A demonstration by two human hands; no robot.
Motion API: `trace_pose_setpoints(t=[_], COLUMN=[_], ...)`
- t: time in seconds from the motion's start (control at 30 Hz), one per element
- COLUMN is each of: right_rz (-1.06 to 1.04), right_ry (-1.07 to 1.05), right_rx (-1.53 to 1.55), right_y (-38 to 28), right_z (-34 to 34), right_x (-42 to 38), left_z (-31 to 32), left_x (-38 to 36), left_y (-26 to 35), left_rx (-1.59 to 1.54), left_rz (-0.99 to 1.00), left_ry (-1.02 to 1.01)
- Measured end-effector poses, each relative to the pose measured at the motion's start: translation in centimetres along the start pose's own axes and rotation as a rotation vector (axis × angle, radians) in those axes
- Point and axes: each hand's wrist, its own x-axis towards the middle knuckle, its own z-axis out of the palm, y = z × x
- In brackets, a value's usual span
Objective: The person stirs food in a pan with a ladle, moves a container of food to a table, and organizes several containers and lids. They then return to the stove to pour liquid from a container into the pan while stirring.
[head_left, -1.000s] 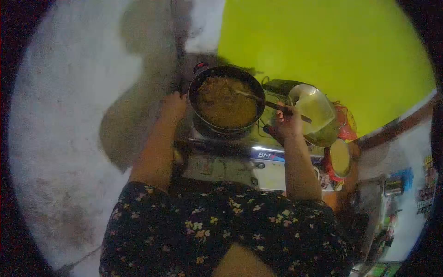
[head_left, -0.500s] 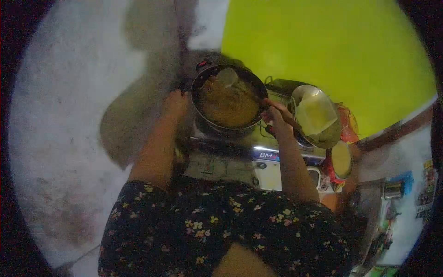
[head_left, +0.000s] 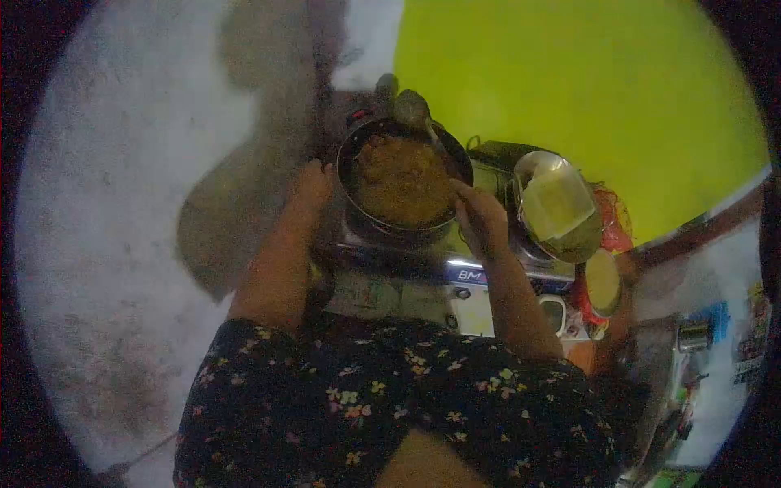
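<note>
A dark round pan [head_left: 370, 218] with brownish-yellow food [head_left: 404, 183] in it sits on the stove [head_left: 508, 276]. My right hand [head_left: 480, 213] is closed on the handle of a ladle [head_left: 412, 110], at the pan's right side. The ladle's round head is raised at the pan's far rim, and its shaft slants down toward my fingers. At the pan's left side is my left hand [head_left: 316, 183]; its fingers are dark and blurred, and what they touch cannot be made out.
Right of the pan stands a metal bowl [head_left: 533, 163] with a pale translucent container [head_left: 557, 203] in it. Beyond it are a red bag [head_left: 614, 220] and a round yellowish lid or tub [head_left: 602, 282]. Behind the stove rises a yellow-green wall [head_left: 586, 81].
The ladle head has moved from inside the pan up to its far rim. My right hand has shifted slightly left and nearer to me. My left hand has barely moved.
</note>
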Motion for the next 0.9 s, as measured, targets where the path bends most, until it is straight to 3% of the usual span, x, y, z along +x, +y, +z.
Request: trace_pose_setpoints(t=[0.07, 0.13, 0.2, 0.27, 0.3, 0.4, 0.47, 0.57, 0.63, 0.7, 0.77, 0.87, 0.9], right_rz=[-0.228, -0.103, -0.127, -0.298, -0.249, -0.106, -0.009, -0.29, 0.066, 0.145, -0.058, 0.352, 0.382], right_ry=[-0.096, -0.133, -0.094, 0.021, -0.022, -0.093, -0.074, 0.084, -0.019, 0.053, 0.298, 0.183, 0.2], right_rx=[-0.149, -0.105, -0.218, -0.484, -0.468, -0.468, -0.524, -0.514, -0.428, -0.223, 0.091, 0.354, 0.365], right_y=[2.9, 4.2, 4.2, 2.9, 3.3, 4.4, 4.0, 3.9, 6.4, 7.8, 7.9, 6.2, 5.8], right_z=[0.2, 0.8, 0.8, 0.3, 0.0, -1.0, -1.2, -0.3, 0.8, 1.9, 3.3, 2.5, 2.5], right_x=[0.1, -0.2, -0.2, 0.0, 0.1, 0.2, 0.0, -0.5, -0.8, -1.3, -1.7, -1.0, -0.9], left_z=[1.6, 2.1, 2.1, 2.2, 2.1, -1.3, 0.0, 0.4, 0.4, 0.3, 1.3, -0.1, -0.7], left_x=[0.7, 1.0, 1.5, 1.1, 0.9, -0.8, 0.3, 0.7, 0.7, 0.7, 2.0, 0.5, -0.2], left_y=[-0.8, -1.3, -1.5, -1.5, -1.2, 0.7, 0.0, -0.5, -0.5, -0.2, -1.1, 0.0, 0.5], left_rx=[0.009, 0.013, 0.01, 0.013, 0.015, 0.039, 0.066, 0.06, 0.055, 0.064, 0.084, 0.174, 0.215], left_rz=[-0.018, -0.009, 0.027, -0.004, -0.018, -0.036, -0.023, -0.02, -0.014, -0.003, 0.006, 0.079, 0.111], left_ry=[0.088, 0.112, 0.071, 0.099, 0.112, -0.095, -0.048, -0.014, -0.013, -0.025, -0.057, -0.061, -0.056])
